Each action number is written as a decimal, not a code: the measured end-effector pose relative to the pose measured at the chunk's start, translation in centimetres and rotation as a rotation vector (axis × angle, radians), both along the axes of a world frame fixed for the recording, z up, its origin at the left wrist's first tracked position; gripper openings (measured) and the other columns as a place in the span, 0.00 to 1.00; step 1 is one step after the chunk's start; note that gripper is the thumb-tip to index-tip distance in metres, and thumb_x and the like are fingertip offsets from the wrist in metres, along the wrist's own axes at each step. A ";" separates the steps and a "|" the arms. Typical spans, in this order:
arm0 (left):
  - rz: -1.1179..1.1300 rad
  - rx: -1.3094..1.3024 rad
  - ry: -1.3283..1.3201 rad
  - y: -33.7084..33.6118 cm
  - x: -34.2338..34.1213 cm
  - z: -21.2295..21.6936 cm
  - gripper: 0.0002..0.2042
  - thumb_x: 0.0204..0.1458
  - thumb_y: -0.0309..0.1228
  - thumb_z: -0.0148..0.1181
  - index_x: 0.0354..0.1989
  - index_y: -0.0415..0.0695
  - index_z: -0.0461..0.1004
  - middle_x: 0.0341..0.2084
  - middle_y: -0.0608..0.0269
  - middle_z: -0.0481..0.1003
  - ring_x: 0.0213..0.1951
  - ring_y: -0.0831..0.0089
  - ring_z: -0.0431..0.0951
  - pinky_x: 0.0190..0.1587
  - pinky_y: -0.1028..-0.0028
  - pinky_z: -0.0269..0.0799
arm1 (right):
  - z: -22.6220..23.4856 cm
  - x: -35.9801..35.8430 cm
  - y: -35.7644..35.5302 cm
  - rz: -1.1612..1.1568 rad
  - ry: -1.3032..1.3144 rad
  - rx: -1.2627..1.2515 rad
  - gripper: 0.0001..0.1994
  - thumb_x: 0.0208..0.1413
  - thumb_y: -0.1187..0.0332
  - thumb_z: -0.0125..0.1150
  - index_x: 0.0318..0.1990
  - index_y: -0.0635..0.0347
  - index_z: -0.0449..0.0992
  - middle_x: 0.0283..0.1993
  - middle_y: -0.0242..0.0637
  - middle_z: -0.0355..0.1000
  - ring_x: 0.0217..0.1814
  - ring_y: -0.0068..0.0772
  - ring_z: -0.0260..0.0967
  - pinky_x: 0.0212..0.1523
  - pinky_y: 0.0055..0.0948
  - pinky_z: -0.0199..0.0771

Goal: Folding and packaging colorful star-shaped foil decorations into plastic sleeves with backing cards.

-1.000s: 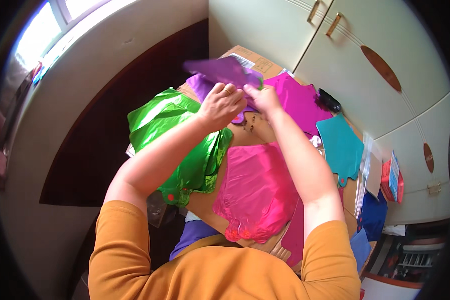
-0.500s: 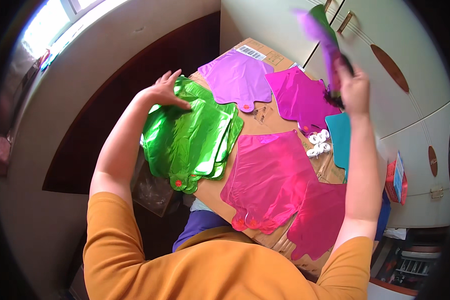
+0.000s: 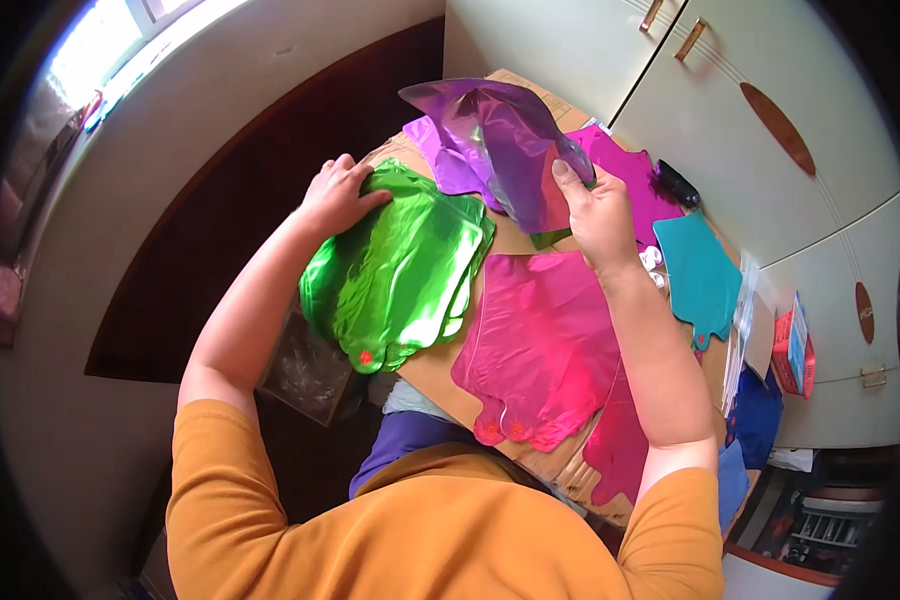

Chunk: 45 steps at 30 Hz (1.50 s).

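Note:
Flat, uninflated foil balloons lie spread over a cardboard box. Over the far part of the box my right hand (image 3: 602,212) holds up a shiny purple foil balloon (image 3: 510,135), its edge pinched between thumb and fingers and the rest draping left. At the left lies a stack of green foil balloons (image 3: 400,265); my left hand (image 3: 340,198) grips its far left edge, thumb on top. Beneath the raised balloon is a lilac foil balloon (image 3: 435,160), partly covered. Pink foil balloons (image 3: 545,345) lie nearest my body, and a magenta one (image 3: 635,180) lies beyond my right hand.
Right of my forearm lies a teal foil balloon (image 3: 702,275), with white string bundles (image 3: 652,260) beside it, partly hidden. A black object (image 3: 676,185) rests at the box's far right. Pale cabinets (image 3: 750,130) stand behind, and a red-and-blue packet (image 3: 794,350) is at the right.
My right hand has come down and left from the far right with the purple balloon, which now spreads out. My left hand's fingers have closed onto the green stack, which has shifted slightly right.

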<state>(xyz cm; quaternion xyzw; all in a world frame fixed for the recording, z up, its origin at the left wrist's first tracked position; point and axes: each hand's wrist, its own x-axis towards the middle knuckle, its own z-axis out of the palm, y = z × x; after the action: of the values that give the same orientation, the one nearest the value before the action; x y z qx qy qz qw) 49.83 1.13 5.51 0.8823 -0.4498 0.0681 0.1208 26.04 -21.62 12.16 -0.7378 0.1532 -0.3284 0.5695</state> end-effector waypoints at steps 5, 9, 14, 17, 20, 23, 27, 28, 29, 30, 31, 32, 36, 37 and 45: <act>0.111 -0.121 -0.027 -0.6 1.2 -1.8 0.18 0.52 0.46 0.60 0.42 0.44 0.78 0.40 0.55 0.71 0.47 0.55 0.71 0.51 0.59 0.70 | -0.2 0.2 0.2 -0.009 -0.043 0.002 0.10 0.62 0.65 0.58 0.35 0.63 0.78 0.19 0.14 0.58 0.22 0.11 0.48 0.22 0.20 0.51; 0.308 -0.132 -0.022 -0.8 -0.6 -1.1 0.24 0.55 0.48 0.57 0.55 0.46 0.69 0.48 0.51 0.70 0.53 0.52 0.69 0.54 0.58 0.69 | -1.0 -0.3 0.2 -0.039 -0.107 0.010 0.10 0.62 0.65 0.58 0.34 0.62 0.79 0.19 0.14 0.58 0.21 0.11 0.47 0.21 0.21 0.49; 0.496 -0.311 0.172 5.7 -2.8 0.3 0.41 0.54 0.59 0.51 0.65 0.35 0.56 0.59 0.36 0.61 0.62 0.44 0.61 0.64 0.56 0.55 | 0.1 -3.1 -1.1 -0.146 -0.019 0.059 0.10 0.61 0.64 0.59 0.33 0.62 0.80 0.19 0.14 0.59 0.21 0.11 0.47 0.21 0.21 0.48; 0.475 -0.258 0.418 9.1 -6.4 -1.9 0.46 0.49 0.53 0.62 0.68 0.35 0.47 0.65 0.34 0.50 0.68 0.43 0.48 0.68 0.56 0.46 | 0.1 -2.9 -3.1 -0.209 -0.153 0.001 0.11 0.60 0.64 0.60 0.34 0.63 0.80 0.20 0.17 0.63 0.23 0.14 0.52 0.24 0.23 0.56; 0.356 -0.264 0.325 8.3 -10.5 -2.7 0.48 0.47 0.50 0.64 0.69 0.36 0.43 0.67 0.31 0.45 0.70 0.42 0.41 0.69 0.55 0.45 | 1.4 -2.7 -4.8 -0.279 -0.188 -0.217 0.13 0.60 0.62 0.60 0.34 0.65 0.79 0.19 0.22 0.65 0.24 0.18 0.56 0.27 0.27 0.62; 0.428 -0.224 0.274 7.9 -11.5 -1.8 0.47 0.48 0.47 0.64 0.70 0.39 0.42 0.67 0.31 0.45 0.69 0.42 0.47 0.68 0.53 0.46 | 2.8 -3.2 -6.4 -0.342 -0.149 -0.338 0.15 0.59 0.60 0.60 0.34 0.67 0.78 0.18 0.27 0.65 0.23 0.21 0.57 0.27 0.29 0.63; 0.430 -0.051 0.029 7.0 -12.5 2.0 0.42 0.49 0.46 0.63 0.69 0.43 0.50 0.67 0.40 0.49 0.64 0.46 0.59 0.65 0.50 0.49 | 5.1 -5.8 -10.3 -0.489 0.018 -0.388 0.17 0.59 0.59 0.60 0.31 0.68 0.76 0.16 0.34 0.64 0.21 0.25 0.56 0.27 0.33 0.64; 0.440 0.016 -0.030 6.3 -12.8 3.9 0.39 0.50 0.45 0.63 0.68 0.45 0.53 0.67 0.43 0.51 0.65 0.48 0.59 0.66 0.53 0.50 | 5.6 -6.3 -11.8 -0.510 0.041 -0.378 0.17 0.59 0.58 0.60 0.31 0.68 0.76 0.16 0.35 0.64 0.21 0.26 0.56 0.28 0.33 0.64; 0.337 -0.024 -0.024 4.7 -12.9 5.1 0.35 0.50 0.43 0.63 0.66 0.45 0.57 0.67 0.48 0.55 0.64 0.50 0.61 0.65 0.56 0.53 | 5.6 -7.3 -14.9 -0.518 0.077 -0.387 0.17 0.58 0.59 0.59 0.31 0.68 0.77 0.18 0.38 0.68 0.22 0.28 0.60 0.29 0.35 0.66; 0.149 -0.144 -0.002 2.9 -12.9 6.1 0.32 0.49 0.40 0.65 0.63 0.44 0.62 0.64 0.48 0.60 0.62 0.51 0.63 0.64 0.59 0.56 | 5.8 -7.7 -17.1 -0.533 0.090 -0.352 0.17 0.58 0.59 0.59 0.31 0.68 0.77 0.19 0.39 0.69 0.22 0.28 0.61 0.29 0.35 0.66; -0.008 -0.223 0.098 0.4 -13.4 6.9 0.29 0.49 0.37 0.65 0.61 0.43 0.65 0.61 0.48 0.62 0.61 0.52 0.65 0.63 0.60 0.59 | 5.9 -8.1 -18.9 -0.543 0.101 -0.313 0.17 0.57 0.59 0.59 0.31 0.68 0.78 0.19 0.40 0.69 0.23 0.28 0.63 0.30 0.35 0.67; -0.175 -0.306 0.204 -2.8 -14.0 7.4 0.27 0.49 0.35 0.65 0.58 0.42 0.68 0.59 0.48 0.65 0.60 0.53 0.66 0.61 0.61 0.61 | 6.5 -8.9 -20.8 -0.564 0.116 -0.282 0.17 0.57 0.59 0.59 0.32 0.68 0.78 0.20 0.41 0.70 0.23 0.29 0.64 0.31 0.35 0.67; -0.891 -0.195 0.211 -16.2 -13.8 4.5 0.20 0.49 0.30 0.63 0.52 0.40 0.72 0.52 0.51 0.70 0.53 0.54 0.72 0.56 0.61 0.67 | 11.9 -10.4 -22.1 -0.627 0.067 -0.834 0.14 0.59 0.60 0.55 0.39 0.62 0.80 0.30 0.47 0.78 0.31 0.42 0.76 0.36 0.37 0.73; -0.985 -0.195 0.077 -19.0 -13.7 3.3 0.19 0.49 0.30 0.62 0.51 0.41 0.72 0.52 0.52 0.71 0.52 0.55 0.72 0.56 0.61 0.68 | 12.4 -10.0 -21.6 -0.571 -0.029 -0.914 0.13 0.60 0.63 0.54 0.40 0.61 0.80 0.31 0.47 0.78 0.32 0.42 0.76 0.36 0.36 0.74; -1.262 -0.237 -0.194 -27.1 -14.2 -2.7 0.09 0.49 0.27 0.58 0.39 0.43 0.77 0.43 0.58 0.76 0.45 0.59 0.76 0.48 0.63 0.72 | -1.2 -7.5 -18.8 -0.036 0.215 -1.141 0.22 0.42 0.83 0.51 0.44 0.51 0.80 0.39 0.42 0.78 0.41 0.42 0.76 0.44 0.34 0.75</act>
<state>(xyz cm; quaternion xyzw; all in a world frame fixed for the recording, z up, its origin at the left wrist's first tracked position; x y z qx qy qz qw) 35.61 -25.97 2.85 0.4191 -0.8800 0.1127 0.1931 18.53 -40.47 11.01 -0.9545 0.0214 -0.2917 0.0574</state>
